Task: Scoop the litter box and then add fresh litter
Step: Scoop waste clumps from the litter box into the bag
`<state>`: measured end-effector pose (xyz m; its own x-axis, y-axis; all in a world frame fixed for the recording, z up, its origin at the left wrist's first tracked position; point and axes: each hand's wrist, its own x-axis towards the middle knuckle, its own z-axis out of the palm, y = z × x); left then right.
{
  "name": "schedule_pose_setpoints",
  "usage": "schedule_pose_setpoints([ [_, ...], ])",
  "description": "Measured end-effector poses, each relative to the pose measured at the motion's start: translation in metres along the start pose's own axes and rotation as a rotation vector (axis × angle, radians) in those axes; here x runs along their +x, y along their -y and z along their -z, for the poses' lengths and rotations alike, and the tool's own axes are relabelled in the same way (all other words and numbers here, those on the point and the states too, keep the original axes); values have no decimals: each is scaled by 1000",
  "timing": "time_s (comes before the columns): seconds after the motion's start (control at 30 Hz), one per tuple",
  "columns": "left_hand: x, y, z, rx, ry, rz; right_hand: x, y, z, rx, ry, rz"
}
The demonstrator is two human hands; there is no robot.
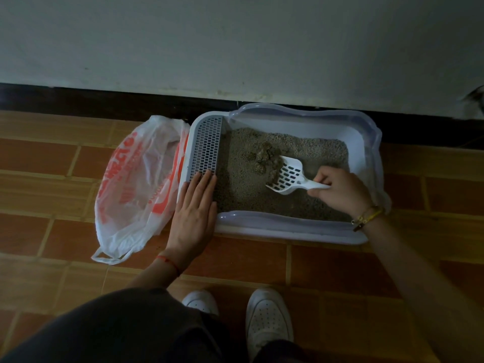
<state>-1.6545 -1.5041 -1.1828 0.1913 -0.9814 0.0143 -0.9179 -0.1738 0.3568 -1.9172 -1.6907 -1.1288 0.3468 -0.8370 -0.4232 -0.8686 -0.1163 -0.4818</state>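
Note:
A pale plastic litter box [288, 227] stands on the floor against the wall, filled with grey litter [243, 184]. Dark clumps [264, 158] lie near its middle. My right hand [340, 191] grips the handle of a white slotted scoop [286, 176], whose blade sits in the litter right beside the clumps. My left hand [195, 208] rests flat with straight fingers on the box's front left corner, touching the perforated grate [207, 148] along the left side.
An open white plastic bag with red print [136, 184] lies on the tiled floor just left of the box. My two white shoes [267, 318] stand in front of the box. A dark skirting board runs along the wall behind.

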Motion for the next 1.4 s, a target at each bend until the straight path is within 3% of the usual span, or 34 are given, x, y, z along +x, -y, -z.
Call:
schedule_pose_setpoints([
  [0.17,0,-2,1,-12,-6,1,13,-6,-7,189,43,-52],
  [0.3,1,-1,1,-21,1,4,25,-1,-13,193,38,-22],
  [0.5,-3,-3,0,-10,-40,68,37,4,-14,-306,136,109],
  [0.6,-10,-8,-2,-126,-126,203,38,9,-15,-383,111,132],
  [0.77,-9,-13,-2,-322,-235,360,34,0,-20,-210,134,69],
  [0.93,-4,-12,1,-498,-208,539,27,-3,-17,-79,121,79],
  [1.4,-1,-9,0,-539,-222,553,-6,11,3,204,8,206],
])
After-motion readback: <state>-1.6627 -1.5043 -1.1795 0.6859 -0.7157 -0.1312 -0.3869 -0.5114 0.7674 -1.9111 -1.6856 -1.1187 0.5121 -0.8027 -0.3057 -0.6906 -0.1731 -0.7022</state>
